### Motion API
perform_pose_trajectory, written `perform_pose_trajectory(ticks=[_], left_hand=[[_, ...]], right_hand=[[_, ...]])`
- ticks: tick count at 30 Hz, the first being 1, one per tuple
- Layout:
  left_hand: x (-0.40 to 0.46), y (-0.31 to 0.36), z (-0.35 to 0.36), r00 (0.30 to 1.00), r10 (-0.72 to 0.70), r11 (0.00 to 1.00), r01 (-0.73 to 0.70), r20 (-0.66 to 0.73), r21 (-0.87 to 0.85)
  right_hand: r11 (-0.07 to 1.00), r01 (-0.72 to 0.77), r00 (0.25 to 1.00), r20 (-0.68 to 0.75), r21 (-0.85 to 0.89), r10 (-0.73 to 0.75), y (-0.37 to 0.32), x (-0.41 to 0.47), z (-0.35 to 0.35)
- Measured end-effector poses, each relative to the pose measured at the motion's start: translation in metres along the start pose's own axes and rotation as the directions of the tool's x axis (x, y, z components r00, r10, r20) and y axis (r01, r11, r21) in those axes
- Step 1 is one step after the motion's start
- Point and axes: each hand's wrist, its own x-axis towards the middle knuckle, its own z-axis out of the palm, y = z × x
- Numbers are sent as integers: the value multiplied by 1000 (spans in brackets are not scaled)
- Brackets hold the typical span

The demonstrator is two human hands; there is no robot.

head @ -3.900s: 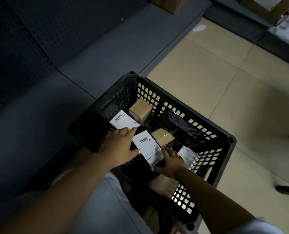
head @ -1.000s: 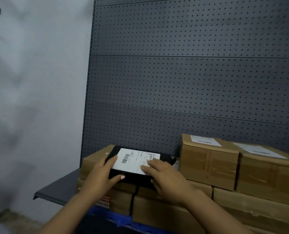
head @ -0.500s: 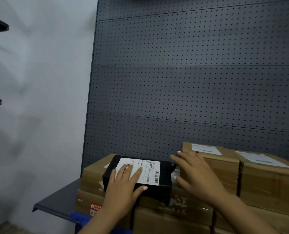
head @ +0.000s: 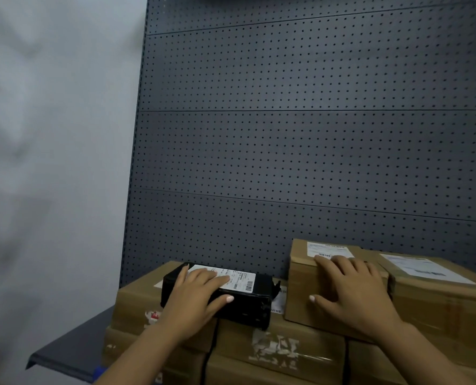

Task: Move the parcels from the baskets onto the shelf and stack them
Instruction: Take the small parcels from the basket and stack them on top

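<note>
Nearest the camera, two bare forearms reach up to the stack. The left hand (head: pixel 196 297) lies palm-down on the black parcel (head: pixel 248 300), its fingers (head: pixel 213 277) spread flat across the white label (head: pixel 231 279) and the thumb hooked over the front edge; it presses rather than pinches, probably to settle the parcel square. The right hand (head: pixel 353 290) rests open on the brown box (head: pixel 300 282) just to the right, fingers fanned over its top front edge, thumb down the front face, seemingly steadying or nudging that box. The black parcel sits on the cardboard boxes (head: pixel 136 304) of the layer below, its front face close to their front edge, so a push toward the person could tip it off. A narrow gap separates it from the brown box, showing another label underneath. Farther right a second brown box (head: pixel 439 298) butts against the first. To the left a bare strip of shelf (head: pixel 73 354) juts out past the stack, ending in an open edge beside the pale wall (head: pixel 53 162). Behind everything, the pegboard back panel (head: pixel 314 148) rises clear, leaving ample room above for more layers.
</note>
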Motion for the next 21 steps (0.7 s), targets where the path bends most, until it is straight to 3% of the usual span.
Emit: perform_pose_trajectory(ticks=[6, 10, 15, 21], left_hand=[[27, 1, 7, 989, -5, 998, -4, 151, 64], [34, 21, 15, 995, 10, 989, -25, 101, 144], [31, 56, 27, 981, -98, 994, 89, 166, 61], [49, 52, 45, 981, -79, 996, 70, 179, 59]], right_hand=[[999, -27, 1000, 8, -39, 27, 2, 0, 4], [999, -27, 999, 27, -30, 27, 1, -1, 2], [999, 12, 998, 67, 31, -14, -1, -1, -8], [999, 48, 984, 171, 25, -52, 16, 13, -10]])
